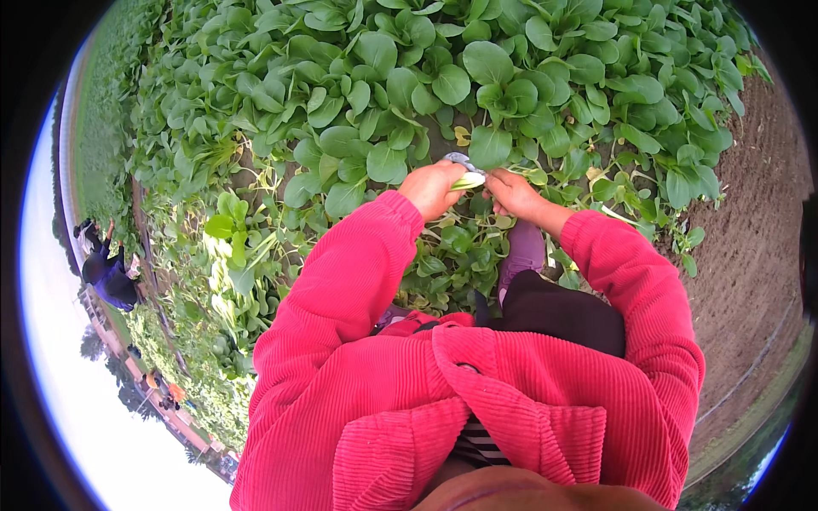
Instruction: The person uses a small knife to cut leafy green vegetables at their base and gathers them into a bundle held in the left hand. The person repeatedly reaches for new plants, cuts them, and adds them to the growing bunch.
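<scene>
My left hand (436, 188) is closed around a leafy green plant by its pale stalk (470, 181); a small grey object (461, 160), perhaps a blade, shows at its fingers. Beside it, my right hand (511, 193) has its fingertips at the stalk's base, and whether it pinches something is hard to tell. Both hands are close together, low over the front edge of a bed of broad-leaved greens (489, 64). Small leaves and yellowed stems grow below them.
Cut greens with pale stalks (220, 274) lie in a row on the left. My purple shoe (523, 252) stands among the low plants. Bare soil (754, 211) stretches along the right. Another person (112, 274) in dark clothes is bent down at the far left.
</scene>
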Action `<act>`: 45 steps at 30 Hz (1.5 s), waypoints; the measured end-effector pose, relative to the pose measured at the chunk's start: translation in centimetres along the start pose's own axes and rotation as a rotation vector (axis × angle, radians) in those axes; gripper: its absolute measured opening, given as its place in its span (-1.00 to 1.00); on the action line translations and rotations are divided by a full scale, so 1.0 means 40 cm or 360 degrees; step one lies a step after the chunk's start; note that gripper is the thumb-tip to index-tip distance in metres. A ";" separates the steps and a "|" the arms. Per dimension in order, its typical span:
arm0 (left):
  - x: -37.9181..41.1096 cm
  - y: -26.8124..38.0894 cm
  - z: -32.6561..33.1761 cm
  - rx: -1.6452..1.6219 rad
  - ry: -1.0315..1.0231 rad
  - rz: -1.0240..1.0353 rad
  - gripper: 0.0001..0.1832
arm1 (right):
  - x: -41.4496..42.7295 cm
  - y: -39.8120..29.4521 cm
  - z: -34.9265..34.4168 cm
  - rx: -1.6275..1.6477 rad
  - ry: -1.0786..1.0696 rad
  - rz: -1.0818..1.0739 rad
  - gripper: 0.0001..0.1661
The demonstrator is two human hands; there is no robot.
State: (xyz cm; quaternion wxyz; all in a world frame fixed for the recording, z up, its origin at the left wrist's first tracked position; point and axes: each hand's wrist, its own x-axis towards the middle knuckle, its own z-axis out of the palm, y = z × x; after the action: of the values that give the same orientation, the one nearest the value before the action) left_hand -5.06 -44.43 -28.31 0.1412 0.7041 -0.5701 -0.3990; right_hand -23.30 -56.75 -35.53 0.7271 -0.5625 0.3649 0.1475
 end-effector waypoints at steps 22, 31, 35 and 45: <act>-0.070 -0.211 -0.066 0.0670 0.0376 -0.0648 -0.48 | 0.247 -0.046 0.051 -0.0134 -0.0034 -0.0602 -0.46; -0.096 -0.210 -0.071 0.0585 0.0410 -0.0598 -0.47 | 0.232 -0.067 0.061 -0.0086 -0.0102 -0.0444 -0.45; -0.105 -0.210 -0.063 0.0591 0.0424 -0.0589 -0.48 | 0.236 -0.065 0.072 -0.0090 -0.0081 -0.0428 -0.46; -0.127 -0.213 -0.049 0.0490 0.0599 -0.0532 -0.73 | 0.237 -0.029 0.091 -0.0137 0.0121 -0.0531 -0.50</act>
State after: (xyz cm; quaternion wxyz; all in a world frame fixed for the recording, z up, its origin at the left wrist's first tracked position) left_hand 2.07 -37.62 -30.58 0.0682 0.8630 -0.4640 -0.1879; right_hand -14.72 -55.59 -40.95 0.7023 -0.6512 0.2870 0.0187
